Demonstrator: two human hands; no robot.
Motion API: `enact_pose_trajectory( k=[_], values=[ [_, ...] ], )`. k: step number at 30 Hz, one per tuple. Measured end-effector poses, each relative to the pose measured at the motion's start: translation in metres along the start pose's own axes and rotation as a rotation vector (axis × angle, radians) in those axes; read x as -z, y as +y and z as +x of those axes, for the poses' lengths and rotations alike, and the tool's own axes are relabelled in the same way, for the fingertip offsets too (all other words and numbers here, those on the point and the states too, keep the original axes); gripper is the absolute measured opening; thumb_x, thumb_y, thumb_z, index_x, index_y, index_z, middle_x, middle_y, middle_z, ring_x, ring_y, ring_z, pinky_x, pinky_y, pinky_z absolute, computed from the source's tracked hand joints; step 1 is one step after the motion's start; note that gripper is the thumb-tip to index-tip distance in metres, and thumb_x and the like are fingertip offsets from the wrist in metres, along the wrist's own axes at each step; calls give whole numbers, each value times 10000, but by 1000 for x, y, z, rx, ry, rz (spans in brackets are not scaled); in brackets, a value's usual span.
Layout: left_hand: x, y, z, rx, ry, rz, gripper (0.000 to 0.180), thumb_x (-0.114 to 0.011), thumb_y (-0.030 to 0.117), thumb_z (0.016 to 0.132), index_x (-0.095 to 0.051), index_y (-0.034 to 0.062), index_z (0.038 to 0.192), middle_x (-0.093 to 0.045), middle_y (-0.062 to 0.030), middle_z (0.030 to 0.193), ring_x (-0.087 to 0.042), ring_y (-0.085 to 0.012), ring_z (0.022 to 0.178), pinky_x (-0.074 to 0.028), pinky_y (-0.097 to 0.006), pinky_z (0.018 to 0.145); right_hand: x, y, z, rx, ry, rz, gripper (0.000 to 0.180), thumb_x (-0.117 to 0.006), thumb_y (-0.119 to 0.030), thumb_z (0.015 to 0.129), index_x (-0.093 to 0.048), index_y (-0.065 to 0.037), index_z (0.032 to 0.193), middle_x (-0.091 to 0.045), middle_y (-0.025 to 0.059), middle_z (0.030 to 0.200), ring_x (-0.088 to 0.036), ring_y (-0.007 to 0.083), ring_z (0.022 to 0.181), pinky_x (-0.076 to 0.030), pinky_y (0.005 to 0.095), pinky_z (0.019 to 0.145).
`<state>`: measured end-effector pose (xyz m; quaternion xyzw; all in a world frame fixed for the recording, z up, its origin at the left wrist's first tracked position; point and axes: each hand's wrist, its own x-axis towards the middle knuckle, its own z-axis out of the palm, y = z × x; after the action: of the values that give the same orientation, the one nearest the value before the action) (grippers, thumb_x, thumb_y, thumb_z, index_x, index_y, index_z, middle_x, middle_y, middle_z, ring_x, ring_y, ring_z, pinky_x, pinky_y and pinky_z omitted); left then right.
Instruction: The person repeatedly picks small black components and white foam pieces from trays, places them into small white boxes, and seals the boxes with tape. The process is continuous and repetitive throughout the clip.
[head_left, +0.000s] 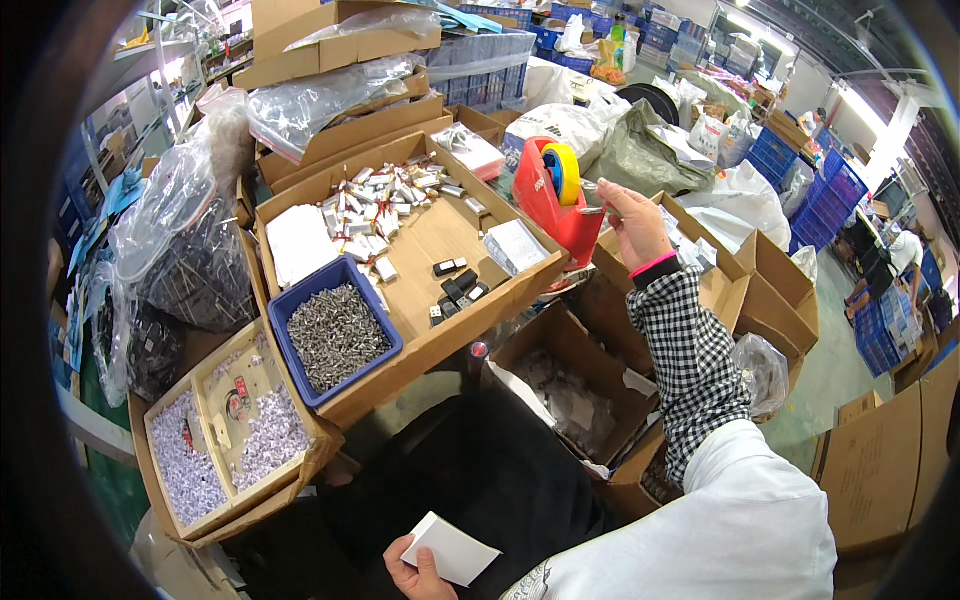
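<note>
My left hand [418,572], low in the picture above my dark-clothed lap, holds a small flat white box [452,549] between thumb and fingers. My right hand [636,226] is raised at the front end of a red tape dispenser [580,226], its thumb and forefinger pinched together beside the cutting edge. They seem to grip the free end of the tape, which is clear and hard to make out. A yellow-cored tape roll [563,175] sits in the dispenser, which stands by the corner of a shallow cardboard tray [420,300].
The tray bears small white battery-like pieces with red wires [385,200], black USB pieces [460,290] and stacked white boxes [515,246]. A blue bin [394,362] holds small metal parts. Left of it stands a divided wooden tray [213,440] of tiny white parts. Open cartons [640,400] stand below my right arm.
</note>
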<state>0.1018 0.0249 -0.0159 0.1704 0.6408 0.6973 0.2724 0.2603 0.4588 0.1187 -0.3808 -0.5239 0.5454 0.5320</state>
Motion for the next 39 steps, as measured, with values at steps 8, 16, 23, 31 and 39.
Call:
enact_pose_trajectory(
  k=[8,16,23,31,39],
  values=[
    [-4,-2,0,21,-1,1,219,-560,39,882,-522,2,1095,-562,-108,1025,-527,-189,928,-418,-307,865,12,12,-28,-80,10,84,182,-657,-237,861,-649,-58,896,-618,-12,838,-527,45,727,-404,187,662],
    [-1,-8,0,36,-2,-4,231,-563,49,887,-511,6,1108,-560,-114,1037,-530,-188,935,-421,-309,864,11,44,-37,-146,5,346,171,-620,-202,892,-575,-58,973,-639,24,872,-615,108,796,-507,234,674],
    [-4,-6,4,66,16,58,401,-603,114,867,-458,-11,1219,-534,-156,1150,-528,-253,1028,-405,-349,924,-20,77,-65,-336,1,760,110,-563,-167,924,-557,-73,980,-558,4,822,-545,103,729,-464,229,650],
    [-4,-23,-17,-73,-147,295,348,-628,70,839,-486,56,1157,-613,-132,982,-623,-202,871,-497,-299,742,-63,104,-224,-875,-649,265,228,-543,-103,920,-505,-10,1126,-567,40,725,-550,128,636,-470,252,620],
    [0,-20,-19,-36,-42,229,370,-582,22,853,-441,46,1194,-575,-175,1063,-608,-235,933,-490,-319,783,-98,98,-313,-1017,-676,277,496,-590,-70,890,-365,-71,1332,-615,55,800,-606,131,748,-489,233,676]
  ],
)
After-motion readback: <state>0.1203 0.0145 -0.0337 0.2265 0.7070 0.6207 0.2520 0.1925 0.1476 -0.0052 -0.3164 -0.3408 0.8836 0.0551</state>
